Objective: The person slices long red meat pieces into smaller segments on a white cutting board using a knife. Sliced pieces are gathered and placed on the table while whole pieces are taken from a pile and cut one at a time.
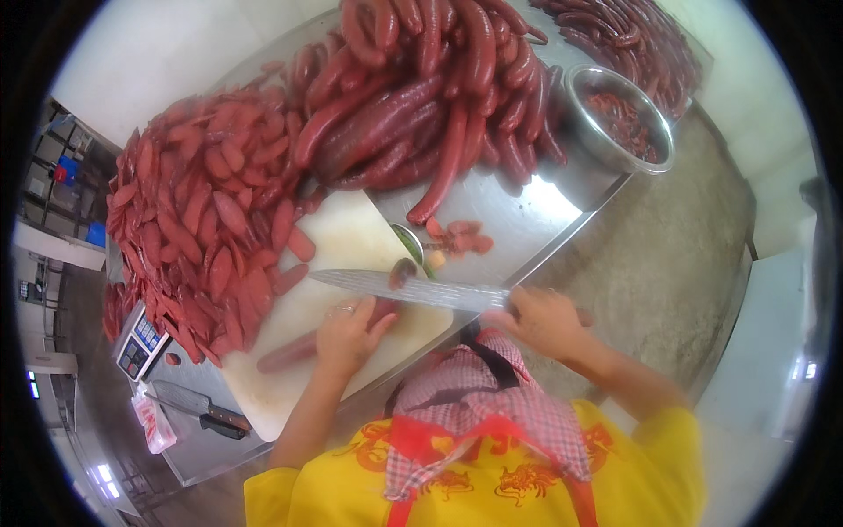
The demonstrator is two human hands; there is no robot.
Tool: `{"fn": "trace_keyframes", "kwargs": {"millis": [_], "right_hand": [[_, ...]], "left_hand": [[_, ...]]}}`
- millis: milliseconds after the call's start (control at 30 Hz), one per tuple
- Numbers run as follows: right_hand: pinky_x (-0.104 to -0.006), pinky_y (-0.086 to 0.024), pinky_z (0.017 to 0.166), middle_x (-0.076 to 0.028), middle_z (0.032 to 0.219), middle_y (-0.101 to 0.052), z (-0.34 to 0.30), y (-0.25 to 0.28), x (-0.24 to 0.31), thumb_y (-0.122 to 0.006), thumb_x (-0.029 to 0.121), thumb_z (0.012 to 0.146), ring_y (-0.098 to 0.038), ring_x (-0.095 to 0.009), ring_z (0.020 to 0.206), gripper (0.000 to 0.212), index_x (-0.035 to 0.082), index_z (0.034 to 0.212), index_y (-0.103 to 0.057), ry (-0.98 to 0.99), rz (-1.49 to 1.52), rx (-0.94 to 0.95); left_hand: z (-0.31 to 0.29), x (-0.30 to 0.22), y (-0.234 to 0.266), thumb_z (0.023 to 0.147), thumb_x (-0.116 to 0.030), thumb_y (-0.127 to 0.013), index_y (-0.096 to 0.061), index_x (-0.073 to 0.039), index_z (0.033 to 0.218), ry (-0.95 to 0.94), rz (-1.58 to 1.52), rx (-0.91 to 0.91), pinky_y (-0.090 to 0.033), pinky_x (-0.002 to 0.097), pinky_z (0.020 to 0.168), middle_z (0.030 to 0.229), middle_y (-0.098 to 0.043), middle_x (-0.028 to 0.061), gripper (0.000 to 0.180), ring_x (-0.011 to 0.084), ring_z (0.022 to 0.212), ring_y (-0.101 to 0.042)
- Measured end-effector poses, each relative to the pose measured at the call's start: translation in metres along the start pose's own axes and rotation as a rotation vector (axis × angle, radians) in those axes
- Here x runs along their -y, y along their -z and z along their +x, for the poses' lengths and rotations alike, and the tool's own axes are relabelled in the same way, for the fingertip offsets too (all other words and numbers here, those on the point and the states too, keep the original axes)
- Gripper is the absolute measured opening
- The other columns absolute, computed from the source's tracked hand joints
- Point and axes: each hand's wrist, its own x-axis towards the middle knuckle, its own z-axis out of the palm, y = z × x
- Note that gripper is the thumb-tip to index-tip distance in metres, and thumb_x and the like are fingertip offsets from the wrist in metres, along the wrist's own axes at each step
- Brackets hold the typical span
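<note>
Right grip (543, 318) clasped round knife (364, 281), left grip (348, 334) holding sausage (290, 352) on board (255, 400): probably slicing; next cut needs steadiness.

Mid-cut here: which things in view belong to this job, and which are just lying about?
In the job: right hand gripping long knife; left hand on red sausage; cutting board; sliced pieces; whole sausages.

Apparently just lying about: black-handled knife, scale, plastic bag.

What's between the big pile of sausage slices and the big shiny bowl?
A heap of whole sausages lies between slices and bowl in the head view.
</note>
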Motion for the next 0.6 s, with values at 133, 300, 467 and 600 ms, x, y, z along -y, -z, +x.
{"fn": "trace_keyframes", "kwargs": {"millis": [133,300,467,600], "right_hand": [[-0.0458,-0.053,0.061,-0.019,0.072,-0.066,0.012,-0.002,0.010,-0.052,0.063,0.089,-0.066,-0.038,0.068,0.062,0.002,0.079,-0.060,-0.043,0.006,0.053],[-0.0479,-0.051,0.062,-0.021,0.070,-0.065,-0.010,0.020,-0.009,-0.049,0.063,0.090,-0.065,-0.040,0.068,0.065,0.001,0.079,-0.062,-0.147,0.030,0.151],[-0.0486,-0.050,0.066,-0.024,0.071,-0.064,-0.022,0.030,-0.007,-0.044,0.065,0.092,-0.063,-0.044,0.070,0.072,-0.002,0.077,-0.066,-0.281,0.173,0.280],[-0.0493,-0.049,0.070,-0.027,0.073,-0.063,-0.039,0.040,-0.010,-0.042,0.065,0.093,-0.063,-0.045,0.074,0.074,-0.003,0.076,-0.066,-0.425,0.213,0.362]], "left_hand": [[-0.002,0.001,0.000,0.080,-0.040,-0.074,-0.064,-0.006,0.105,0.025,0.024,-0.006,-0.049,0.0406,0.063,0.081,-0.062,0.0107,0.044,0.0309,0.071,-0.061],[-0.002,0.003,-0.002,0.079,-0.039,-0.074,-0.064,-0.007,0.113,0.034,0.017,-0.009,-0.050,0.0391,0.066,0.085,-0.064,0.0104,0.048,0.0299,0.076,-0.062],[-0.002,0.004,-0.001,0.079,-0.038,-0.075,-0.063,-0.009,0.118,0.039,0.001,-0.004,-0.050,0.0395,0.069,0.087,-0.065,0.0099,0.051,0.0293,0.078,-0.063],[0.000,0.006,0.001,0.080,-0.038,-0.074,-0.061,-0.008,0.120,0.071,-0.005,0.045,-0.050,0.0405,0.069,0.088,-0.065,0.0118,0.052,0.0309,0.078,-0.063]]}}
